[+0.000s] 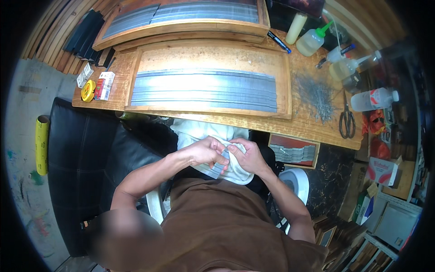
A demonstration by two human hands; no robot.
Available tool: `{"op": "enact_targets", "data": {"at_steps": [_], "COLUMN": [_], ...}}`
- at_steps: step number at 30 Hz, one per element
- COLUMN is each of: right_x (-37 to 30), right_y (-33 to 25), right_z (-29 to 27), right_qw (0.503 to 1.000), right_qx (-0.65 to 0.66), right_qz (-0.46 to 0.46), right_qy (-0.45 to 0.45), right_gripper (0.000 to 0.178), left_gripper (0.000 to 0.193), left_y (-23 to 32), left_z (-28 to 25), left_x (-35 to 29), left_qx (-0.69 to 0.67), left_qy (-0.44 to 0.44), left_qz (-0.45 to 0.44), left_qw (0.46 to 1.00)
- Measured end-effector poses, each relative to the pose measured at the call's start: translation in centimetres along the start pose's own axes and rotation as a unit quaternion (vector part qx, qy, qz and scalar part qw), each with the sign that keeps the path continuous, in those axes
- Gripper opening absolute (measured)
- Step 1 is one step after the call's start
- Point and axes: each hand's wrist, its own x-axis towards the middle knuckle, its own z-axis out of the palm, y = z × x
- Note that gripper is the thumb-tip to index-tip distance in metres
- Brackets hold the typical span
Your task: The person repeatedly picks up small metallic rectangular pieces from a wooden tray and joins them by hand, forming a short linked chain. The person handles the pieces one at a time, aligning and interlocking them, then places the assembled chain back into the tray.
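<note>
Over my lap, my left hand (pixel 208 153) is closed on a thin grey metal strip (pixel 218 169), its thumb lying across the flat side. A white cloth (pixel 238 174) drapes over my lap beneath both hands. My right hand (pixel 250 157) pinches a fold of that cloth close to the strip's upper end; whether its fingers also touch the strip is hidden. On the bench beyond, a shallow wooden tray (pixel 290 97) bears a row of similar grey strips (pixel 204 88) lying side by side.
Another tray (pixel 181 29) of strips stands behind. Scissors (pixel 347 119) and a pile of fine metal bits (pixel 319 102) lie on the bench's right, near squeeze bottles (pixel 312 41). A small box of strips (pixel 294 152) sits below the bench edge. A black seat (pixel 81 167) stands left.
</note>
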Motion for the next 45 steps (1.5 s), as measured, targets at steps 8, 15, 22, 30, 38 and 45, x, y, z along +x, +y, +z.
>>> {"op": "enact_targets", "data": {"at_steps": [8, 15, 22, 30, 38, 45], "right_x": [-1.4, -0.9, -1.2, -0.7, -0.1, 2.2], "right_y": [-3.4, -1.7, -4.4, -5.1, -7.2, -6.9], "right_z": [-0.1, -0.9, -1.3, -0.3, -0.4, -1.1], "right_qw": [0.999, 1.000, 0.990, 0.958, 0.937, 0.933], "right_qx": [-0.036, -0.003, -0.096, -0.236, -0.257, -0.173], "right_qz": [-0.024, 0.010, -0.098, -0.163, -0.234, -0.190], "right_qy": [-0.012, 0.027, -0.026, 0.003, -0.043, -0.251], "right_gripper": [0.036, 0.033, 0.039, 0.024, 0.027, 0.055], "left_gripper": [0.003, 0.003, 0.006, 0.003, 0.005, 0.009], "left_y": [-0.3, -1.0, -0.1, -1.6, -1.3, 0.3], "left_z": [0.3, 1.4, 0.0, -0.8, -0.9, -0.3], "left_x": [-0.9, -2.2, -3.5, -4.3, -5.5, -6.4], "left_qx": [0.009, 0.017, 0.071, 0.031, 0.006, 0.195], "left_qy": [0.057, 0.018, 0.085, 0.009, 0.017, -0.016], "left_qz": [0.010, 0.012, 0.010, -0.012, 0.024, 0.025], "left_qw": [0.998, 1.000, 0.994, 0.999, 1.000, 0.980]}}
